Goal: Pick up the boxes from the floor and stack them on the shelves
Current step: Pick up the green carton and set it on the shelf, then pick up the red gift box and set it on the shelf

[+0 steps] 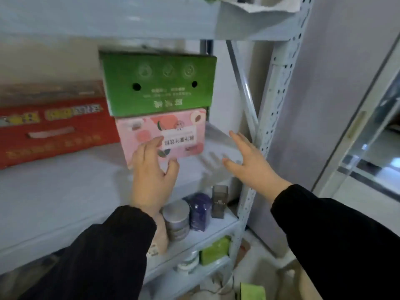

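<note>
A green box (158, 83) with two round holes sits on top of a pink peach-printed box (173, 128), both on a pale blue shelf board (65, 187). To their left lies a red box (54, 131) with a brown box on it. My left hand (151, 172) is open, its fingers against the pink box's lower left front. My right hand (251, 161) is open with spread fingers, hovering to the right of the pink box and apart from it, over the shelf's right end.
A perforated metal upright (272, 118) stands just right of my right hand. The shelf below holds a grey tin (176, 219), a purple packet (200, 211) and a dark grey holder (219, 202). Lower down sit a green box (215, 250) and a roll of tape. A glass door (368, 137) is at the right.
</note>
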A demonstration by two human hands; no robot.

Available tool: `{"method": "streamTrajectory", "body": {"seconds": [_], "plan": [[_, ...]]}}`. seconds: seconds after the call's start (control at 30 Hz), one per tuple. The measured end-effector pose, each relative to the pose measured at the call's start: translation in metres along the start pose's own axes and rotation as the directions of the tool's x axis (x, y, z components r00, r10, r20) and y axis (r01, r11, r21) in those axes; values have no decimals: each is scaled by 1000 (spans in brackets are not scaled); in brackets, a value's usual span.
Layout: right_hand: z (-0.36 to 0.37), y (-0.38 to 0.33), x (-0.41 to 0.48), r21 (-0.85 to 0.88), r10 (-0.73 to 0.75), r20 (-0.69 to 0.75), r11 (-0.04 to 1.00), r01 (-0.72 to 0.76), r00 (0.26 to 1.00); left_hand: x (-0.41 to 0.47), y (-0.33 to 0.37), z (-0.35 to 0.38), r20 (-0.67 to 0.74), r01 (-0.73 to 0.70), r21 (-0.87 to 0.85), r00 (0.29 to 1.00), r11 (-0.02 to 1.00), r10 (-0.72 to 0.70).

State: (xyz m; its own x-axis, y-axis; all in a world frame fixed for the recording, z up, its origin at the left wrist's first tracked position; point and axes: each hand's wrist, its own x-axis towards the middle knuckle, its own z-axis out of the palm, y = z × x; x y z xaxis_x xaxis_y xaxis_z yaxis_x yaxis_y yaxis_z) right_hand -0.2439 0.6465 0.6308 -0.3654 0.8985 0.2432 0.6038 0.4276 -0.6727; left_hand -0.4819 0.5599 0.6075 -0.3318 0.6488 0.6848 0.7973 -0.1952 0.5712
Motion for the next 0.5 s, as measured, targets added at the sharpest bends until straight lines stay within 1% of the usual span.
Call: {"method": "streamTrajectory", "body": {"seconds": [0.03, 0.07, 0.1, 0.13, 0.17, 0.23, 0.3, 0.4, 0.5], "plan": [[0, 25, -20, -49, 31, 10, 998, -30, 999, -16, 11, 24, 131, -36, -12, 991, 999, 37], [-3, 48, -43, -100, 66, 7, 993, -65, 998, -32, 24, 49, 263, -84, -11, 961, 996, 84], [-6, 73, -65, -153, 102, -11, 983, -103, 995, -46, 38, 75, 372, -157, -7, 916, 987, 149], [-12, 98, -87, -222, 143, -36, 964, -147, 989, -61, 52, 99, 472, -238, 1, 856, 971, 210], [-18, 123, -109, -288, 191, -59, 936, -200, 980, -76, 66, 122, 565, -299, 13, 790, 954, 240], [-35, 173, -156, -393, 342, -78, 853, -344, 937, -108, 93, 164, 735, -357, 45, 645, 933, 211], [-55, 221, -210, -442, 473, -91, 769, -462, 876, -142, 122, 201, 839, -367, 55, 521, 929, 156], [-89, 286, -295, -455, 606, -119, 671, -586, 787, -195, 172, 253, 910, -380, 44, 398, 924, 120], [-130, 342, -380, -405, 722, -144, 581, -706, 677, -253, 231, 301, 962, -413, 29, 260, 910, 87]]}}
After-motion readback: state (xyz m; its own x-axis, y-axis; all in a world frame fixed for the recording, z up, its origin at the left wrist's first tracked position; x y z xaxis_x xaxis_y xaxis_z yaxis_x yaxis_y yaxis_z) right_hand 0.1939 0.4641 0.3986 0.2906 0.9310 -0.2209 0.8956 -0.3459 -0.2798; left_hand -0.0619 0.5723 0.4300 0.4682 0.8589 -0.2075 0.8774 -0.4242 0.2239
